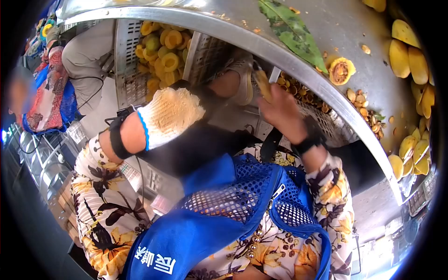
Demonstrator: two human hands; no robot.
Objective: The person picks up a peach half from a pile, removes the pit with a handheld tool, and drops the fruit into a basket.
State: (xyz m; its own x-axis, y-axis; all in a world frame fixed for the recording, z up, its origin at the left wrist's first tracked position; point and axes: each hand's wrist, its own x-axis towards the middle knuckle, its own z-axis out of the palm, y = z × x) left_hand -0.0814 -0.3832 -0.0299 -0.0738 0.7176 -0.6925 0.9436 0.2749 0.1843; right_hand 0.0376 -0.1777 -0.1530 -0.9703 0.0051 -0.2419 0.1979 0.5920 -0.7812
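Note:
My left hand (pixel 171 114) wears a white knit glove with a yellowish stain and a blue cuff. It is over my lap with its back toward me, and its fingers are hidden. Beyond it, a white plastic crate (pixel 125 65) is filled with hollowed yellow peach halves (pixel 163 56). My bare right hand (pixel 283 114) is closed around a short wooden-handled tool (pixel 263 85) whose dark narrow end points up and away. Just right of that hand, brown pit pieces (pixel 303 94) fill another crate (pixel 322 122) below the table edge.
A metal table (pixel 233 14) with a raised rim curves across the top and right. On it lie a green leaf (pixel 296 35), a peach half with its pit (pixel 341 71), loose pit pieces (pixel 359 100) and yellow peaches (pixel 409 58). Another person (pixel 46 93) sits at left.

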